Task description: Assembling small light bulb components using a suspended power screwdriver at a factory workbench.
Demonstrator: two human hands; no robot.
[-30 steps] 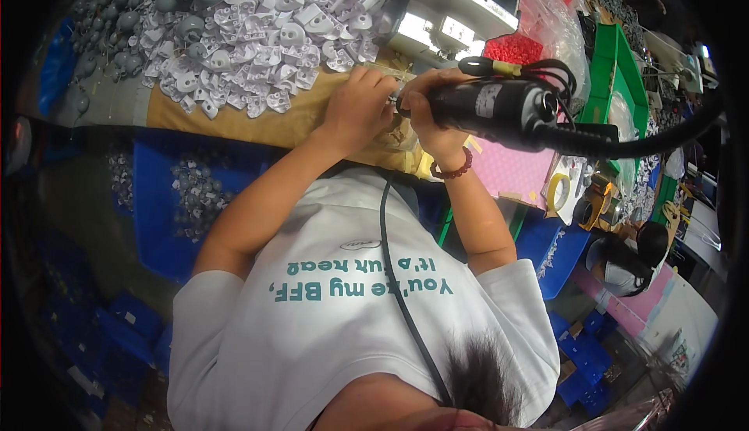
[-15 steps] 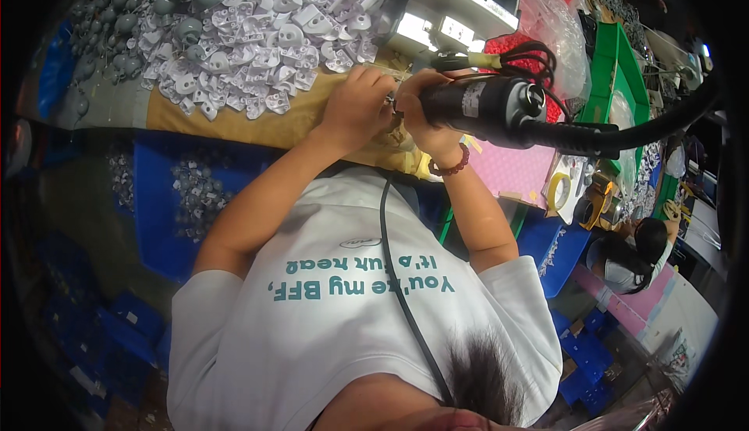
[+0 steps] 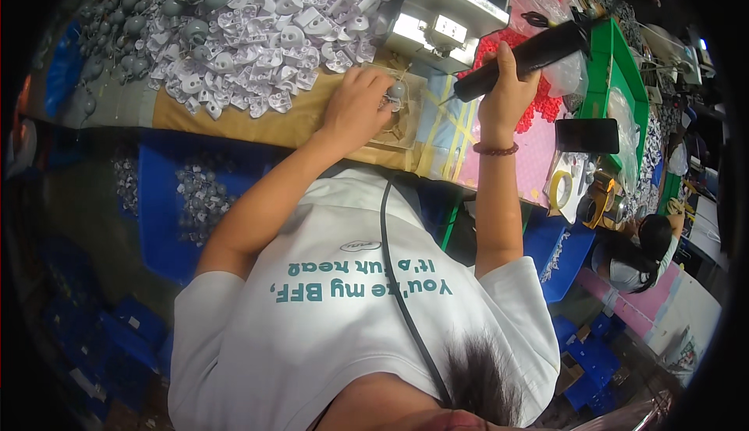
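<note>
My left hand (image 3: 357,109) is on the bench, its fingers closed around a small part with a round grey ball (image 3: 397,89) showing at the fingertips. Whatever else those fingers cover is hidden. Beneath it lies a flat clear plate (image 3: 407,123) on the brown bench covering. My right hand (image 3: 503,103) grips a black electric screwdriver (image 3: 538,50), lifted to the right of the plate. Its thin bit points down and left, apart from the part. A big heap of small white plastic pieces (image 3: 269,37) rises just beyond my left hand.
Grey balls (image 3: 129,25) pile up at the far left. A silver-and-black machine (image 3: 449,14) stands at the back, beside red pieces (image 3: 530,115). A dark phone (image 3: 587,136), a tape roll (image 3: 559,189) and a green bin (image 3: 605,64) are right. A blue bin (image 3: 160,220) sits below the bench.
My right hand has swung the screwdriver up and right, away from the part. The grey ball and clear plate now show beside my left hand, which has stayed nearly in place.
</note>
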